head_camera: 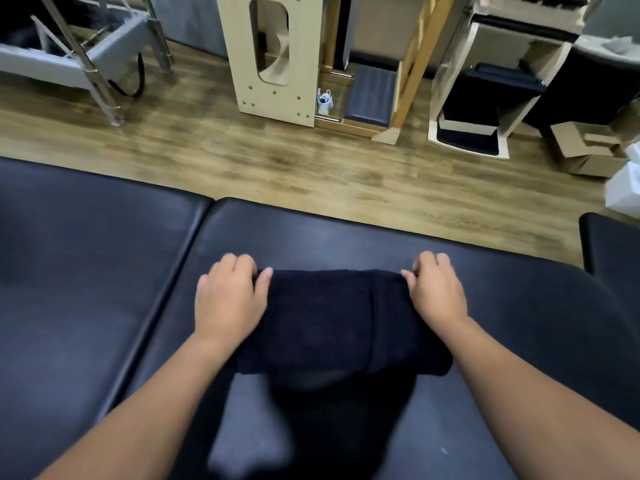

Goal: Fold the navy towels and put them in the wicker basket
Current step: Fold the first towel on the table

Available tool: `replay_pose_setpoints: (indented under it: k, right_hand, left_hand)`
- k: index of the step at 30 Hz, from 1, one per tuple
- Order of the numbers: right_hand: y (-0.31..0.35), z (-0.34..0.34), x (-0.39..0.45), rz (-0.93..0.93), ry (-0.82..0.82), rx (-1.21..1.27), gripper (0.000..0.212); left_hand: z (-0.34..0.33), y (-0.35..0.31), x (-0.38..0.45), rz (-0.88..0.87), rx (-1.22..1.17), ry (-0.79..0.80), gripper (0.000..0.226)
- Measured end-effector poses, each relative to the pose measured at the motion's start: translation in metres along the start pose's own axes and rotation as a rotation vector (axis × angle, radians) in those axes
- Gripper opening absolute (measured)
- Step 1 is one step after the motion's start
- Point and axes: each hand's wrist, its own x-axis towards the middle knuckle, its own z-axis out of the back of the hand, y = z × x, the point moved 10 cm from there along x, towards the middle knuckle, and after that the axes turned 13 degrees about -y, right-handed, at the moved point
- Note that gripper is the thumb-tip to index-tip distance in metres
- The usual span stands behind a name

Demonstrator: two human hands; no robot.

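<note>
Left hand (228, 299) and right hand (437, 292) pinch the folded navy towel's (332, 320) far corners (seemingly) on the padded table (381, 237).

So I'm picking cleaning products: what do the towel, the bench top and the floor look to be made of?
Navy towel: soft terry cloth, probably cotton; matte, fuzzy nap. Padded bench top: looks like dark vinyl or faux leather; smooth with a dull sheen and a seam. Floor: wood-look planks, grain visible; laminate or vinyl, can't tell.

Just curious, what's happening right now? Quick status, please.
Left hand and right hand pinch far corners of navy towel. Towel folded on padded table. Basket unseen.
</note>
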Motion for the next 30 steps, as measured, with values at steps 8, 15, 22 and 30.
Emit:
replay_pose_setpoints:
  k: [8,15,22,30]
  right_hand:
    - [0.018,0.012,-0.016,0.164,0.112,-0.174,0.035]
    - [0.029,0.014,-0.082,0.226,0.312,-0.134,0.047]
    - [0.018,-0.015,-0.084,0.177,0.383,-0.233,0.044]
    - [0.018,-0.014,-0.092,0.164,0.375,-0.25,0.055]
  left_hand:
    - [-0.016,-0.006,-0.051,0.084,0.172,0.445,0.04]
    - [0.041,0.013,-0.086,0.376,-0.239,0.059,0.022]
    - [0.044,0.018,-0.145,0.555,-0.073,0.097,0.042]
    - [0.025,0.022,-0.142,0.663,-0.19,0.12,0.021]
